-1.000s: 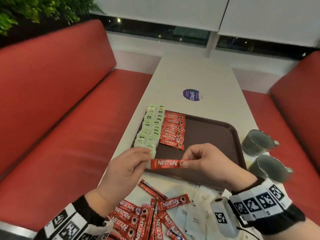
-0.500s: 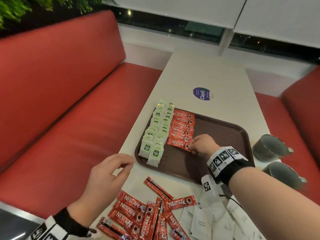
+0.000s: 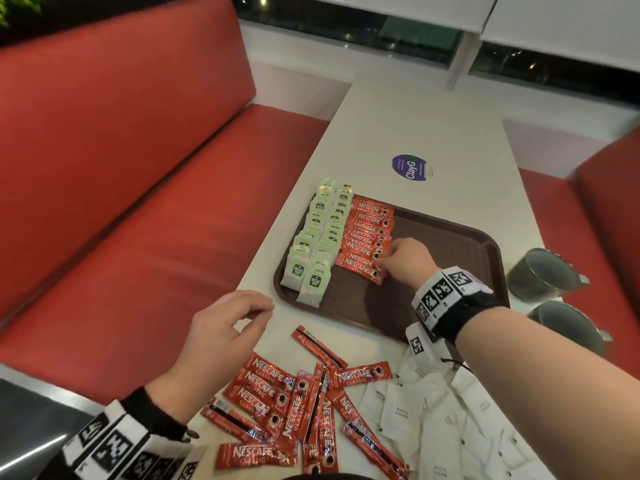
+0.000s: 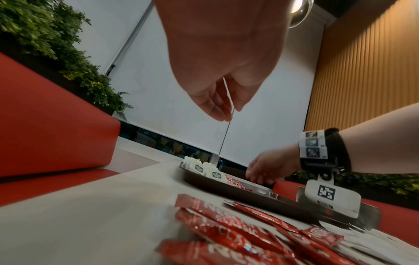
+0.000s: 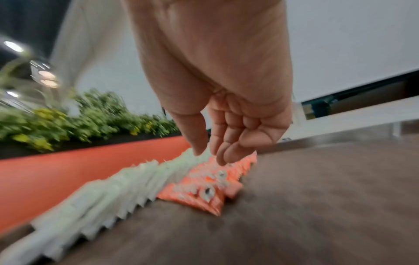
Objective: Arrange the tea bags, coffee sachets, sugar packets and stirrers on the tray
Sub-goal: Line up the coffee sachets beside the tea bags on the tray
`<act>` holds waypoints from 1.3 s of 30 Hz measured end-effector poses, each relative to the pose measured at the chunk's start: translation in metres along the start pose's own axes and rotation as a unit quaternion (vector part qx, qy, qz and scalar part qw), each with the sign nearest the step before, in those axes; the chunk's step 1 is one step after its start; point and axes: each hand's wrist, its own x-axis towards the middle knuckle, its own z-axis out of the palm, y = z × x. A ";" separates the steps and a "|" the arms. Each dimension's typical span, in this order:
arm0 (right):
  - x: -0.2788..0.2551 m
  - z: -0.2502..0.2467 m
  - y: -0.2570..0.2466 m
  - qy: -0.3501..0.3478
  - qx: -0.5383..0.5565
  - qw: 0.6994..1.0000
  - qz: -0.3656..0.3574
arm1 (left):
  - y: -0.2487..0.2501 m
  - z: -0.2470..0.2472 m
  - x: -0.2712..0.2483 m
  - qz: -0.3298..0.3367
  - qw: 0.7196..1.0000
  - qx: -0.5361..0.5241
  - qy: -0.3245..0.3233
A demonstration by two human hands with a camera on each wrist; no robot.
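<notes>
On the brown tray (image 3: 450, 244), two rows of green-labelled tea bags (image 3: 318, 244) line the left side. A row of red coffee sachets (image 3: 367, 237) lies beside them. My right hand (image 3: 384, 265) is over the near end of that row, fingertips at the nearest sachet (image 3: 360, 266). The right wrist view shows its fingers (image 5: 224, 154) relaxed and apart, holding nothing. My left hand (image 3: 256, 313) hovers empty with loosely curled fingers, near the tray's front left corner and above the loose coffee sachets (image 3: 298, 403). White sugar packets (image 3: 433, 420) lie to their right. No stirrers are visible.
Two grey mugs (image 3: 540, 275) (image 3: 568, 323) stand just right of the tray. A purple sticker (image 3: 409, 168) lies on the white table (image 3: 433, 126) beyond it. Red bench seats (image 3: 138, 168) flank the table on both sides.
Both hands held one coffee sachet before. My right hand carried it onto the tray and laid it at the near end of the row. My left hand let go and drew back.
</notes>
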 end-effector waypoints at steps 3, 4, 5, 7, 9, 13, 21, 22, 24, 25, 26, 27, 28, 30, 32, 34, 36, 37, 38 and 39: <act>-0.040 -0.006 -0.004 0.054 0.123 0.988 -0.071 | 0.008 0.008 0.006 -0.047 0.990 0.021 -0.128; -0.057 -0.005 -0.004 0.040 0.138 0.984 -0.102 | 0.009 0.012 0.008 -0.050 0.981 0.053 -0.180; -0.077 -0.004 -0.002 0.004 0.136 0.982 -0.129 | 0.009 0.018 0.011 -0.044 0.969 0.090 -0.226; -0.107 0.008 0.006 -0.092 0.049 0.981 -0.165 | 0.008 0.034 0.017 -0.007 0.943 0.156 -0.294; -0.122 0.030 0.017 -0.142 -0.058 0.972 -0.177 | 0.008 0.050 0.021 0.022 0.919 0.198 -0.341; -0.130 0.056 0.021 -0.119 -0.164 0.962 -0.181 | 0.009 0.068 0.025 0.054 0.870 0.281 -0.402; -0.135 0.059 0.012 -0.094 -0.209 0.956 -0.184 | 0.018 0.068 0.022 0.065 0.847 0.346 -0.398; -0.136 0.057 0.013 -0.089 -0.191 0.960 -0.183 | 0.019 0.066 0.022 0.062 0.852 0.343 -0.392; -0.139 0.051 0.016 -0.078 -0.146 0.970 -0.176 | 0.019 0.060 0.021 0.053 0.863 0.336 -0.373; -0.141 0.047 0.019 -0.068 -0.124 0.975 -0.170 | 0.019 0.056 0.020 0.047 0.868 0.336 -0.362; -0.142 0.043 0.022 -0.056 -0.102 0.979 -0.165 | 0.020 0.051 0.020 0.043 0.874 0.336 -0.347; -0.142 0.038 0.026 -0.044 -0.079 0.983 -0.158 | 0.020 0.045 0.020 0.038 0.881 0.335 -0.331; -0.143 0.032 0.031 -0.031 -0.056 0.986 -0.151 | 0.020 0.038 0.021 0.033 0.890 0.331 -0.313; -0.142 0.022 0.039 -0.005 -0.013 0.991 -0.131 | 0.019 0.023 0.020 0.009 0.909 0.308 -0.280; -0.138 0.013 0.043 0.020 0.025 0.994 -0.106 | 0.016 0.010 0.019 -0.020 0.928 0.273 -0.253; -0.130 0.009 0.040 0.039 0.061 0.994 -0.083 | 0.010 0.002 0.016 -0.044 0.948 0.219 -0.225; -0.117 0.008 0.032 0.048 0.099 0.992 -0.060 | 0.007 -0.003 0.011 -0.060 0.966 0.154 -0.201; -0.108 0.007 0.027 0.050 0.111 0.991 -0.050 | 0.007 -0.004 0.009 -0.064 0.971 0.126 -0.193; -0.098 0.007 0.023 0.051 0.117 0.991 -0.042 | 0.008 -0.006 0.006 -0.065 0.976 0.101 -0.184; -0.087 0.007 0.019 0.052 0.117 0.991 -0.033 | 0.009 -0.007 0.004 -0.062 0.980 0.079 -0.171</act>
